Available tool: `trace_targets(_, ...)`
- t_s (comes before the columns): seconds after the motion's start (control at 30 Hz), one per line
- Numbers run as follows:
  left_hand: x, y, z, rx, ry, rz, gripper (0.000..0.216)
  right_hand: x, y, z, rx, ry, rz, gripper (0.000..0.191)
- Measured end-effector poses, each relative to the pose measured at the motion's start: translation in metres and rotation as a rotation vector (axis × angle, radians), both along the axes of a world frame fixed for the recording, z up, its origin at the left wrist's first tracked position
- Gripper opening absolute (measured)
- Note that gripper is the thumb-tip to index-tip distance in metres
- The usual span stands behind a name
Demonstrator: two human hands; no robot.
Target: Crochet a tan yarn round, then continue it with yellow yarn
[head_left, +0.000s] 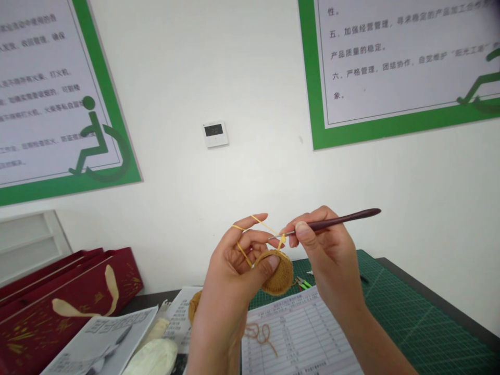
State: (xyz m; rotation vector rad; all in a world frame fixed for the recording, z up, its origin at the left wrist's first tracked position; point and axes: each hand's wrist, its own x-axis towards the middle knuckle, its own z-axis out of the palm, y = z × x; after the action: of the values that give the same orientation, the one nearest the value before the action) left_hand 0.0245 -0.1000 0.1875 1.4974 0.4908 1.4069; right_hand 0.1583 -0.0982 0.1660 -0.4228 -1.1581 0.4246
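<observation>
Between the thumb and fingers of my left hand (pixel 238 265) is a round mustard-brown crochet piece (pixel 282 276). Yellow yarn (pixel 245 254) wraps around that hand and runs over its raised index finger to the hook. My right hand (pixel 328 255) pinches a crochet hook (pixel 344 217) with a dark wooden handle and a thin metal shaft. The hook's tip points left, just above the piece. A yellow loop of yarn sits on the shaft, joined to the piece's top edge. Part of the piece is hidden behind my left thumb.
A green cutting mat (pixel 410 312) covers the table's right side, with a printed form (pixel 297 333) and a loose brown yarn strand (pixel 263 333) on it. Small green-handled pliers (pixel 302 284) lie behind. Red gift bags (pixel 78 307), a photo sheet (pixel 105 338) and a pale round thing (pixel 152 359) are at left.
</observation>
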Motion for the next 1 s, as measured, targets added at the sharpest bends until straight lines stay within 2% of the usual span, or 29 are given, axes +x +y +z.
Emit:
trace_targets(0.3, 0.0035, -0.0043, 0.0006, -0.056, -0.012, -0.004, 0.056, 0.0027, 0.0013, -0.0057, -0.008, -0.073, -0.165, 0.010)
trace_targets(0.53, 0.0021, -0.0036, 0.0004, -0.077, 0.000, -0.050, 0.058, 0.0045, 0.0008, -0.0036, -0.040, -0.097, -0.202, 0.012)
trace_targets(0.63, 0.0011, -0.0023, -0.0007, -0.062, 0.016, -0.059, 0.060, 0.0041, 0.0015, -0.0010, -0.025, -0.059, -0.133, 0.014)
trace_targets(0.9, 0.0018, -0.0011, -0.0014, -0.028, 0.034, -0.170, 0.063, 0.0063, 0.0070, 0.0018, -0.067, 0.081, 0.226, 0.016)
trace_targets(1.0, 0.0029, -0.0014, -0.0011, -0.026, 0.024, -0.165, 0.063, 0.0067, 0.0080, 0.0011, -0.086, 0.094, 0.244, 0.016)
